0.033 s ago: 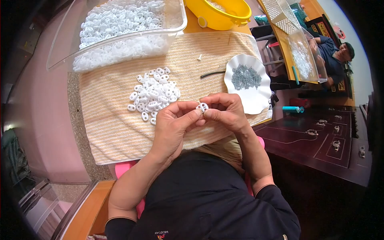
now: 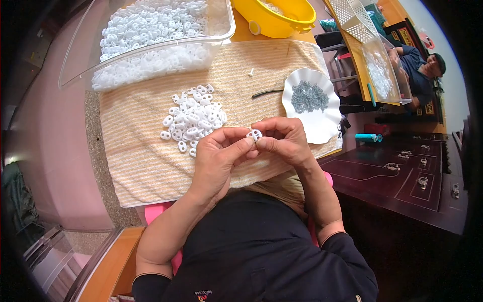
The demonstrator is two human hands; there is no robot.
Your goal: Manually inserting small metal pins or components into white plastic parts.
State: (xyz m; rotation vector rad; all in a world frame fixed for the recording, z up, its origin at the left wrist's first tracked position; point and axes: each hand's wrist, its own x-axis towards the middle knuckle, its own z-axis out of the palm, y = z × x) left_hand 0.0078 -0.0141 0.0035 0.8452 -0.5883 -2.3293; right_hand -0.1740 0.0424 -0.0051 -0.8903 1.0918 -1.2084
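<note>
White two-holed piece (image 2: pixel 255 135) sits between the two hands I'm guiding: the left hand (image 2: pixel 216 153) pinches one side, the right hand (image 2: pixel 286 142) the other. Just past the left hand I see a heap of similar white pieces (image 2: pixel 193 118); past the right, a scalloped plate (image 2: pixel 322 126) carrying greyish bits (image 2: pixel 309 96). Farther beyond the left stands a clear tub (image 2: pixel 227 35); beyond the right, a yellow basin (image 2: pixel 282 29).

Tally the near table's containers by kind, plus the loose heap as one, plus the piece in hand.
Clear rectangular plastic bin: 1
Yellow plastic tub: 1
White wavy-rimmed plate: 1
Heap of loose white two-holed oval pieces: 1
White two-holed piece between left hand and right hand: 1
Total: 5
</note>
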